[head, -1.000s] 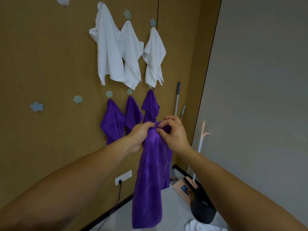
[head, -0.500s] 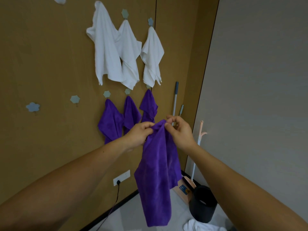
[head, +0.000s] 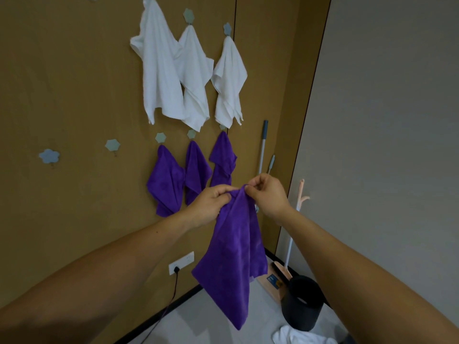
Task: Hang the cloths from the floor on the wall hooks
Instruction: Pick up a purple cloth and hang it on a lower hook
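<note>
A purple cloth (head: 233, 254) hangs in front of me, held by its top edge. My left hand (head: 211, 202) grips that edge on the left and my right hand (head: 268, 194) pinches it on the right, the two hands almost touching. On the brown wall three white cloths (head: 164, 70) hang from the upper hooks and three purple cloths (head: 169, 180) from the lower row. Two lower hooks stand bare to the left, a hexagon hook (head: 112, 145) and a flower-shaped hook (head: 49, 155). A white cloth (head: 300, 337) lies on the floor at the bottom right.
A black bin (head: 303, 304) stands on the floor by the corner. A mop handle (head: 263, 145) and a pink-handled broom with dustpan (head: 290, 244) lean in the corner. A wall socket (head: 181, 263) with a black cable sits low on the wall.
The held purple cloth has spread wider below my hands and its lower end has swung right. My hands have shifted slightly along its top edge.
</note>
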The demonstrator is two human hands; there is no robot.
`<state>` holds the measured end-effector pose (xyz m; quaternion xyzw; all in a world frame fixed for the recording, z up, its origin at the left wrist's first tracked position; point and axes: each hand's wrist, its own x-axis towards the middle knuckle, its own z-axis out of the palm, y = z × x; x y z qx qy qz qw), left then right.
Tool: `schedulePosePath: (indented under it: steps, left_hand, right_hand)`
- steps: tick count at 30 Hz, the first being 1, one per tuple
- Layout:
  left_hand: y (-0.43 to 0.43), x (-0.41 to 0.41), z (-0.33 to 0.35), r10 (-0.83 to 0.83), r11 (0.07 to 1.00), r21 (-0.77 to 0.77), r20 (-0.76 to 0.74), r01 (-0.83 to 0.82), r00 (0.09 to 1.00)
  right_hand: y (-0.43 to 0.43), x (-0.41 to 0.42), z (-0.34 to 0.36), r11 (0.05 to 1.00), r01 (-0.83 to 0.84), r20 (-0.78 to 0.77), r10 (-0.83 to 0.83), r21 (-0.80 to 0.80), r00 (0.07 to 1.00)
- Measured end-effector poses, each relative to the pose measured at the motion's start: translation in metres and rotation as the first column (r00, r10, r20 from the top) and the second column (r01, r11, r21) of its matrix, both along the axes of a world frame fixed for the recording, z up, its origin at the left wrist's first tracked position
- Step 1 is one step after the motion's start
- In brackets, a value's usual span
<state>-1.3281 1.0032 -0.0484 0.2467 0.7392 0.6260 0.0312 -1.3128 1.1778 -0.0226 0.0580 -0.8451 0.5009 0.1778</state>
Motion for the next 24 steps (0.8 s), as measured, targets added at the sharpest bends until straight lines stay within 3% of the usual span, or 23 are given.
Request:
schedulePosePath:
  steps: [3,6,8,10,13,16,20,24]
  left_hand:
    - [-0.003,0.0,-0.002,0.053,0.999,0.002,-0.079,-0.053,0.995]
    - [-0.007,-0.005,-0.005,0.163,0.981,-0.052,-0.307,-0.187,0.938]
    - [-0.007,-0.005,-0.006,0.152,0.98,-0.056,-0.403,-0.19,0.903]
    - [-0.007,-0.006,-0.007,0.111,0.985,-0.086,-0.357,-0.151,0.928]
    - [-0.012,-0.009,-0.015,-0.003,0.983,-0.18,-0.162,-0.027,0.987]
    - [-0.025,-0.012,-0.029,-0.083,0.928,-0.363,0.025,0.086,0.996]
    - [-0.058,-0.018,-0.042,-0.078,0.878,-0.47,0.046,0.091,0.996]
    - [-0.099,-0.033,-0.033,0.055,0.847,-0.525,-0.068,-0.083,0.996]
  right_hand:
    - [-0.004,-0.003,0.013,1.0,-0.003,-0.055,0.004,0.02,0.998]
    - [-0.01,-0.008,0.034,0.999,-0.001,-0.128,0.005,0.033,0.992]
    - [-0.013,-0.013,0.047,0.998,0.003,-0.166,0.008,0.065,0.986]
    - [-0.015,-0.017,0.056,0.996,-0.001,-0.192,0.017,0.084,0.981]
    - [-0.015,-0.025,0.063,0.995,0.013,-0.246,0.012,0.102,0.969]
    - [-0.001,-0.035,0.076,0.99,0.141,-0.303,-0.128,0.022,0.944]
    - [0.037,-0.048,0.082,0.949,0.294,-0.284,-0.315,-0.115,0.906]
    - [0.072,-0.052,0.07,0.901,0.411,-0.211,-0.433,-0.142,0.876]
